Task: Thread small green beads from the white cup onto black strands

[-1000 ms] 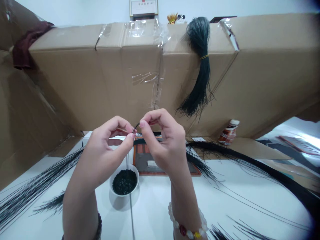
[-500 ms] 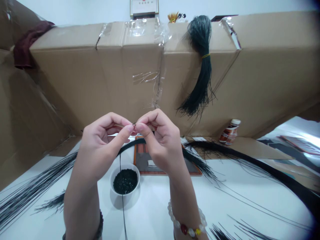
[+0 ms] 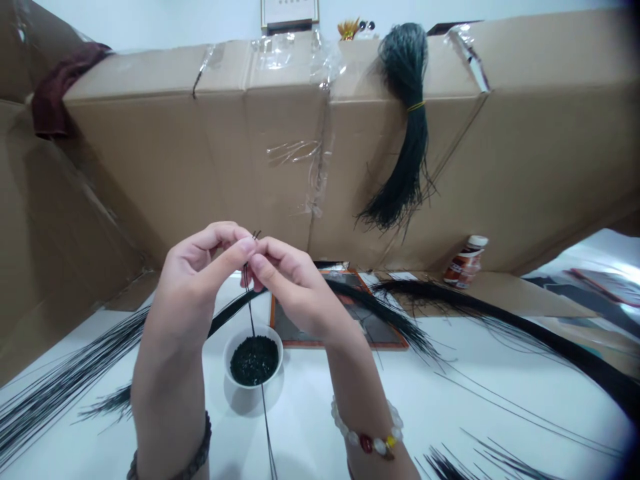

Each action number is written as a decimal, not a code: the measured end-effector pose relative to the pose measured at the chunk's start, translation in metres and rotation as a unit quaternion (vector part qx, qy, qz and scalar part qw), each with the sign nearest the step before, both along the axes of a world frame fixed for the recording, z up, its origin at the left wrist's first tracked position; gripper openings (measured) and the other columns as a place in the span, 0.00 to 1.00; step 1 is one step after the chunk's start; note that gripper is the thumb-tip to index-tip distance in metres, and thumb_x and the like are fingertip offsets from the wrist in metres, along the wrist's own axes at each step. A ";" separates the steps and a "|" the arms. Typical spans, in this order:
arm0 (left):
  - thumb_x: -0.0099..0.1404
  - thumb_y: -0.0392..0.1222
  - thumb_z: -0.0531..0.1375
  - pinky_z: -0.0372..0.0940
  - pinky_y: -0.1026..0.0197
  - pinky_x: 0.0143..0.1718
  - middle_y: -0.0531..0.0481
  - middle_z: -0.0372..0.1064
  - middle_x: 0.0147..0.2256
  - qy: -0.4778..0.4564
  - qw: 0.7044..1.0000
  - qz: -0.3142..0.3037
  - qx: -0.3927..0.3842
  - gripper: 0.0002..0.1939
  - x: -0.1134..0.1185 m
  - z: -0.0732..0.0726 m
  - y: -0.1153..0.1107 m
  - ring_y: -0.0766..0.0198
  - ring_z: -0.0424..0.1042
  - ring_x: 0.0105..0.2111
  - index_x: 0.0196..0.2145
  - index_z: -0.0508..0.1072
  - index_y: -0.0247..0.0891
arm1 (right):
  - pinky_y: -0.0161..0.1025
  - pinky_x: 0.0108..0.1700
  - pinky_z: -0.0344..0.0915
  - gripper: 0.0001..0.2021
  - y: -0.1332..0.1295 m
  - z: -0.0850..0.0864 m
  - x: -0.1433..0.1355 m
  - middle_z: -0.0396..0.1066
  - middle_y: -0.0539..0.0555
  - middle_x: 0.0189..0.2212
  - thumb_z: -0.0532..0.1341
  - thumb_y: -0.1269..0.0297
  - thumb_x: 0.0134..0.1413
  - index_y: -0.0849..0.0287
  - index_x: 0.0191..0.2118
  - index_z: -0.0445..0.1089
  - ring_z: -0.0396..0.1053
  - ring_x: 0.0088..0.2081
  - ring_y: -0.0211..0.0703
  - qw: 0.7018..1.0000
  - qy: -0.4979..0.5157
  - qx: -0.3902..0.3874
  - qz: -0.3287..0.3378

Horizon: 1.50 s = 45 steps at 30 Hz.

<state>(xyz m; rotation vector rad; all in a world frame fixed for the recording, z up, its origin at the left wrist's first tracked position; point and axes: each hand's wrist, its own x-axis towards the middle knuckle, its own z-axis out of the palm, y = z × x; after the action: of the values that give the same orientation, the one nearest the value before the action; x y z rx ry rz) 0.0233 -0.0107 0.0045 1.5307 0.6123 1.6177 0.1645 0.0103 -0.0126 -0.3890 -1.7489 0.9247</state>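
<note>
In the head view, my left hand [image 3: 200, 287] pinches thin dark cords [image 3: 252, 313] between thumb and fingertips. Their short ends poke up above the thumb and slightly apart. My right hand [image 3: 300, 293] is closed at the same spot, thumb and fingers touching the cords and the left fingertips. From the pinch the cords hang down past a white bowl [image 3: 227, 367] toward the near edge of the view. Small dark green or black beads [image 3: 254, 361] fill much of the bowl. Whether a bead sits between the fingertips is hidden.
Behind my hands lies a long bundle of dark cords [image 3: 227, 317] over a red-edged board [image 3: 320, 344]. Another black bundle [image 3: 505, 321] curves along the right. A tied bundle [image 3: 416, 133] hangs over the cardboard wall [image 3: 200, 160]. A brown bottle [image 3: 465, 262] stands at the right.
Both hands have shifted a little left, and the right hand has turned lower beside the left fingertips. Cord ends now stand up above the pinch, and the hanging cords run more slanted.
</note>
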 end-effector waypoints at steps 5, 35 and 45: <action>0.61 0.37 0.66 0.65 0.72 0.26 0.56 0.65 0.25 -0.056 0.995 -0.025 -0.074 0.02 -0.001 0.001 0.010 0.72 0.63 0.24 0.30 0.78 0.40 | 0.37 0.42 0.68 0.10 0.010 -0.003 -0.005 0.71 0.49 0.31 0.64 0.55 0.61 0.56 0.35 0.72 0.68 0.34 0.36 0.994 0.064 -0.027 0.080; 0.63 0.44 0.68 0.62 0.71 0.24 0.54 0.73 0.26 0.190 0.979 0.079 -0.004 0.06 -0.034 -0.003 0.000 0.71 0.67 0.24 0.30 0.78 0.41 | 0.52 0.50 0.73 0.16 0.064 -0.118 -0.061 0.71 0.59 0.53 0.63 0.61 0.64 0.62 0.54 0.69 0.73 0.50 0.50 0.691 -0.677 -0.188 -0.173; 0.67 0.45 0.62 0.59 0.71 0.26 0.56 0.63 0.27 0.174 0.983 0.064 0.000 0.09 -0.022 -0.002 -0.003 0.70 0.62 0.27 0.30 0.71 0.42 | 0.50 0.48 0.74 0.14 0.072 -0.114 -0.046 0.73 0.58 0.49 0.64 0.61 0.63 0.62 0.51 0.71 0.74 0.47 0.48 0.693 -0.686 -0.185 -0.119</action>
<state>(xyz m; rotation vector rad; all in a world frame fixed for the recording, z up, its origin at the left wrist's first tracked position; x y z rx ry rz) 0.0010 -0.0137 0.0021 1.8228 0.9153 1.4503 0.1180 0.0824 -0.1261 -1.9231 -2.6646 0.7794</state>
